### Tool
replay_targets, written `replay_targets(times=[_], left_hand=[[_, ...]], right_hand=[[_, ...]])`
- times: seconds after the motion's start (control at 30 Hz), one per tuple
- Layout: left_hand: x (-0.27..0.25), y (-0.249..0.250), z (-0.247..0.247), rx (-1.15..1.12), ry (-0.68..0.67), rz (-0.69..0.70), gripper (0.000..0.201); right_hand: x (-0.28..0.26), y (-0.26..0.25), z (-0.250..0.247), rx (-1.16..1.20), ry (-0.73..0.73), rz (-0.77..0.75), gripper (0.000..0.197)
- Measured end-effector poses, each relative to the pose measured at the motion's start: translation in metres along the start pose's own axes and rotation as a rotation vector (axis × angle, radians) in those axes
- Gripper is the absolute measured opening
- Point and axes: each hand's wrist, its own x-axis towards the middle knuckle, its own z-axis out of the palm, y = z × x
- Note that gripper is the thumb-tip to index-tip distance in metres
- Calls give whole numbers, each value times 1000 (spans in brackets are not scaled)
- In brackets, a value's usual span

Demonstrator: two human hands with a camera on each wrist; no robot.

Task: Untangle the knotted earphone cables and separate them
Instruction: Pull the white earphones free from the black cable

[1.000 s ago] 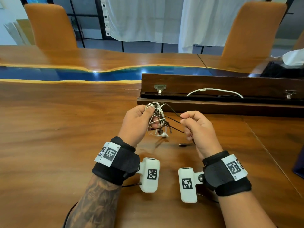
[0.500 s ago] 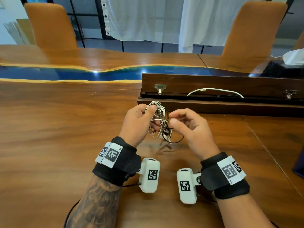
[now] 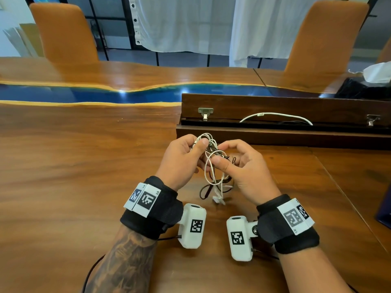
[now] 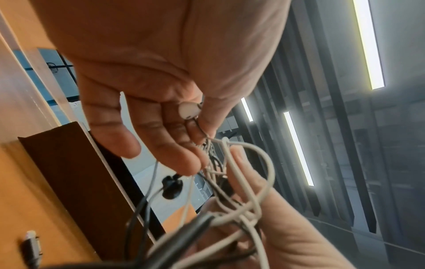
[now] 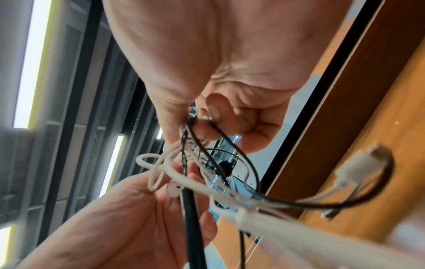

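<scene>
Now both hands closer, left hand (image 3: 182,157) and right hand (image 3: 243,166) fingers pinching the tangled earphone cables (image 3: 213,163).

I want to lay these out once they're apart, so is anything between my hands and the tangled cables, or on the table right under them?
Nothing is between them: the left hand and right hand both already pinch the cables. The table beneath shows only the dangling ends; the wooden box sits just behind.
</scene>
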Motion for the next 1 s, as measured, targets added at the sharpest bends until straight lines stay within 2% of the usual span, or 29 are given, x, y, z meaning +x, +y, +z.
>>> replay_targets(times=[0.1, 0.2, 0.3, 0.43, 0.53, 0.67, 0.83, 1.0], left_hand=[[0, 1, 0, 12, -1, 17, 28], [0, 0, 0, 19, 4, 19, 29], [1, -1, -1, 26, 9, 18, 28], [-3, 3, 4, 39, -79, 9, 35], [-5, 1, 10, 53, -121, 24, 26], [-2, -1, 6, -5, -64, 47, 13], [2, -3, -3, -23, 34, 42, 11], [1, -2, -2, -42, 35, 43, 12]], right_hand=[[-1, -1, -1, -9, 35, 13, 20], [0, 2, -1, -9, 54, 40, 36], [0, 5, -2, -63, 56, 31, 32], [-1, 2, -1, -104, 38, -14, 28], [-2, 0, 0, -103, 35, -29, 26], [-1, 2, -1, -77, 44, -14, 26], [2, 6, 0, -74, 52, 0, 17], [2, 4, 2, 4, 82, 21, 14]])
